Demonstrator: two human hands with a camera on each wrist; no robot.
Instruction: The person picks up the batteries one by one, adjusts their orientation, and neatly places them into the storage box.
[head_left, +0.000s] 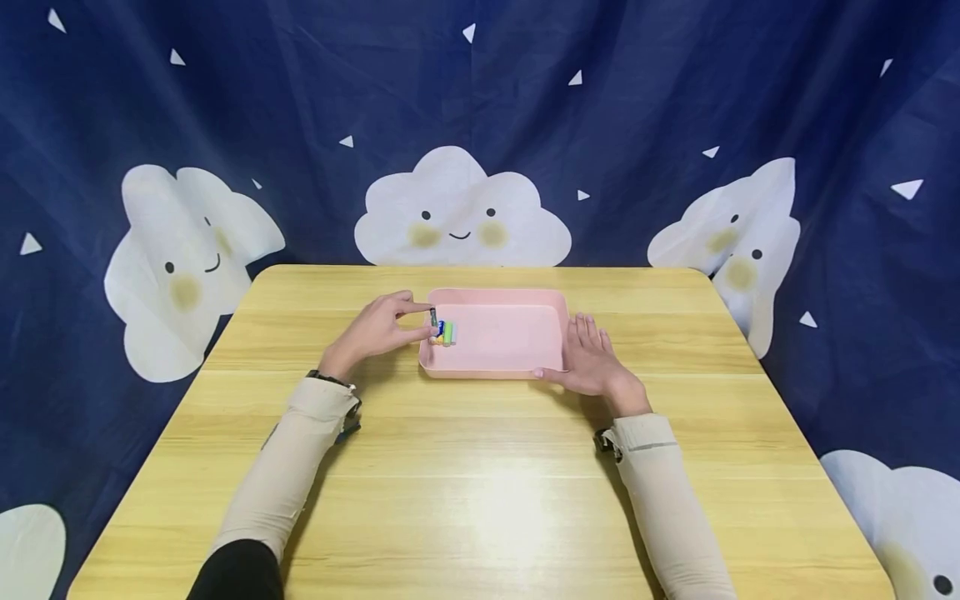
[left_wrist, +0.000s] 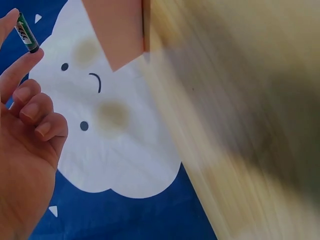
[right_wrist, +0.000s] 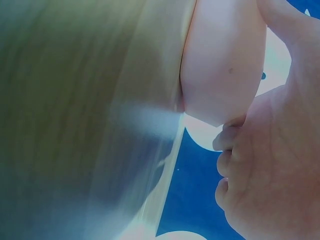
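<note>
Between thumb and index finger my left hand (head_left: pixel 377 327) pinches a small dark green battery (left_wrist: pixel 26 33) by its two ends. In the head view this battery is over the left end of a pink tray (head_left: pixel 495 374). Right beside it, inside the tray, several small batteries (head_left: pixel 448 333) in green, blue and yellow lie side by side near the left wall. The other fingers of the left hand are curled in. My right hand (head_left: pixel 592 360) rests against the tray's right end, fingers extended along the outer wall and thumb at the near right corner.
The tray stands on a light wooden table (head_left: pixel 480 492), toward its far edge. Behind the table hangs a dark blue curtain (head_left: pixel 315 92) printed with white clouds and small triangles.
</note>
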